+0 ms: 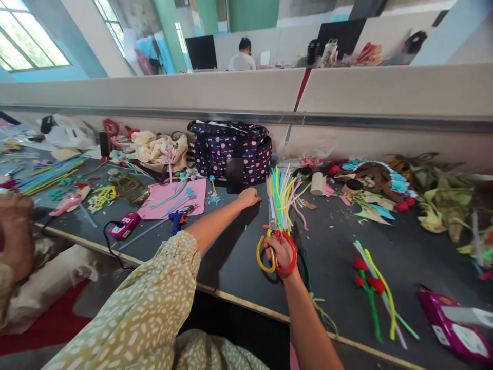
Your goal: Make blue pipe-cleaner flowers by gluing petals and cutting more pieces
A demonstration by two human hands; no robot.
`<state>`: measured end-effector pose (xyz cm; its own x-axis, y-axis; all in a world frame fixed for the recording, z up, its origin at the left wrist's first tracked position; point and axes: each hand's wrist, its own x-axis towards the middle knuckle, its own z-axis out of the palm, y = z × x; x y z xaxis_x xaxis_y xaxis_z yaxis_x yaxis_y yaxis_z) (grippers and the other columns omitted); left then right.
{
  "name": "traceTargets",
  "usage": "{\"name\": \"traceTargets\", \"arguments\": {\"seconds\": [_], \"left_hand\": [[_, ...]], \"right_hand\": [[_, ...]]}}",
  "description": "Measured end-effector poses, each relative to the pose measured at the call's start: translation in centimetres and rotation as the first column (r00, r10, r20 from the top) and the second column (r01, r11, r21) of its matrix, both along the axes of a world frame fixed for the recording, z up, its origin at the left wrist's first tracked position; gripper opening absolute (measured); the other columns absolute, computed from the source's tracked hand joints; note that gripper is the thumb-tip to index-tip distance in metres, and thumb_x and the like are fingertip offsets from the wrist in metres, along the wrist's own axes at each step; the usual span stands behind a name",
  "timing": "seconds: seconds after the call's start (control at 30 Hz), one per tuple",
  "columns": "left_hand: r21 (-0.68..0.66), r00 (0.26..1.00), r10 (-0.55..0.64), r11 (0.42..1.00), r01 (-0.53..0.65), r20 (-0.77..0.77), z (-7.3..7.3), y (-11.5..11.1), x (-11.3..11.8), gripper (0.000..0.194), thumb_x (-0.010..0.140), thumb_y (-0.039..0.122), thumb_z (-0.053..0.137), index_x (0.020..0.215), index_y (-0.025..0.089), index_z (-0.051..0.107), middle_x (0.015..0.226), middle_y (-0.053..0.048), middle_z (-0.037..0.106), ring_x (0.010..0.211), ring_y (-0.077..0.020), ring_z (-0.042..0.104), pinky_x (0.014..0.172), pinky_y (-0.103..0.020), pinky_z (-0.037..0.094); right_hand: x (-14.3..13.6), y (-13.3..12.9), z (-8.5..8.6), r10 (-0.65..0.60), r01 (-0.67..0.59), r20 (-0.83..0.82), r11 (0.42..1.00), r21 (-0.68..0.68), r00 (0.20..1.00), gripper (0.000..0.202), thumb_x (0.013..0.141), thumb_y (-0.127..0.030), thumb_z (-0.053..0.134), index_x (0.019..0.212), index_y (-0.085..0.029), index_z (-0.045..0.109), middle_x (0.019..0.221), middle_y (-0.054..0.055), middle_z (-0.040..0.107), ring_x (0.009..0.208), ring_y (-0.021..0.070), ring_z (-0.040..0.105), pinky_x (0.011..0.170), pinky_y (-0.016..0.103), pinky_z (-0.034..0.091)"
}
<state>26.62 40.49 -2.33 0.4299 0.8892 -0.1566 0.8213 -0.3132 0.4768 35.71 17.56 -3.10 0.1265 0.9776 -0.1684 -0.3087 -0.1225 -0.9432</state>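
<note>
My right hand (pixel 283 251) grips a pair of scissors (pixel 287 264) with one red and one yellow handle, blades pointing away from me. Just beyond them lies a bundle of pipe cleaners (pixel 283 192) in yellow, white, green and pink. Dark-green-handled pliers or shears (pixel 303 259) rest by my right wrist, partly hidden. Stretched forward, my left hand (pixel 249 197) is closed near the table, in front of a dark phone (pixel 234 174) leaning against a patterned navy bag (pixel 250 149). Whatever its curled fingers may hold is hidden.
Pink sheet (pixel 154 198), blue glue gun (pixel 177 222) and magenta box (pixel 125 226) lie left. Red pipe-cleaner flowers (pixel 367 282), another magenta device (pixel 454 324) and dried husks (pixel 439 190) lie right. A co-worker's hand (pixel 15 216) is at far left; a low partition (pixel 192 95) stands behind.
</note>
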Motion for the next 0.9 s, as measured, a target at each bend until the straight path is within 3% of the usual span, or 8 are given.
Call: {"name": "traceTargets", "arguments": {"seconds": [0.13, 0.3, 0.5, 0.63, 0.9], "left_hand": [[-0.045, 0.987, -0.077, 0.995, 0.084, 0.141, 0.4, -1.5, -1.8, 0.027, 0.078, 0.039, 0.065, 0.067, 0.015, 0.066, 0.06, 0.0, 0.058, 0.059, -0.013, 0.053, 0.057, -0.024, 0.037], [-0.139, 0.924, -0.152, 0.967, 0.212, 0.35, 0.4, -4.4, -5.4, 0.029, 0.073, 0.042, 0.066, 0.066, 0.013, 0.065, 0.059, 0.001, 0.059, 0.055, -0.0105, 0.048, 0.055, -0.024, 0.035], [-0.097, 0.923, -0.259, 0.95, 0.297, 0.284, 0.2, -7.8, -8.1, 0.024, 0.079, 0.038, 0.063, 0.074, 0.015, 0.068, 0.07, -0.001, 0.065, 0.063, -0.0122, 0.055, 0.059, -0.024, 0.036], [-0.026, 0.924, -0.21, 0.973, 0.23, 0.32, 0.5, -8.6, -9.1, 0.018, 0.082, 0.03, 0.059, 0.088, 0.017, 0.069, 0.081, -0.002, 0.069, 0.071, -0.0129, 0.058, 0.066, -0.024, 0.041], [0.03, 0.905, -0.062, 0.998, 0.055, 0.42, 0.1, -8.6, -13.9, 0.016, 0.085, 0.027, 0.055, 0.081, 0.016, 0.066, 0.076, 0.0, 0.067, 0.07, -0.0125, 0.058, 0.069, -0.024, 0.043]], "right_hand": [[-0.1, -0.1, 0.2, -0.001, 0.001, 0.002, 1.0, -0.011, 1.0, 0.048, 0.073, -0.039, 0.059, 0.117, -0.021, 0.057, 0.06, -0.005, 0.053, 0.037, 0.0105, 0.042, 0.038, 0.026, 0.029], [-0.1, -0.1, 0.6, -0.014, 0.014, 0.022, 1.0, -0.013, 1.0, 0.045, 0.072, -0.038, 0.06, 0.113, -0.02, 0.057, 0.061, -0.006, 0.053, 0.038, 0.0096, 0.042, 0.038, 0.026, 0.029], [0.0, -0.2, 0.4, -0.016, 0.016, 0.026, 1.0, -0.026, 1.0, 0.045, 0.073, -0.038, 0.061, 0.113, -0.019, 0.056, 0.062, -0.006, 0.053, 0.038, 0.0087, 0.043, 0.038, 0.025, 0.028], [0.0, -0.2, 0.0, -0.001, 0.004, 0.078, 1.0, -0.03, 0.997, 0.045, 0.074, -0.038, 0.061, 0.114, -0.017, 0.056, 0.063, -0.006, 0.053, 0.038, 0.0082, 0.044, 0.038, 0.024, 0.029], [-0.8, -0.8, -0.6, -0.007, -0.012, 0.311, 0.998, 0.059, 0.95, 0.045, 0.081, -0.035, 0.061, 0.122, -0.018, 0.058, 0.064, -0.006, 0.054, 0.038, 0.0078, 0.047, 0.04, 0.024, 0.037]]}}
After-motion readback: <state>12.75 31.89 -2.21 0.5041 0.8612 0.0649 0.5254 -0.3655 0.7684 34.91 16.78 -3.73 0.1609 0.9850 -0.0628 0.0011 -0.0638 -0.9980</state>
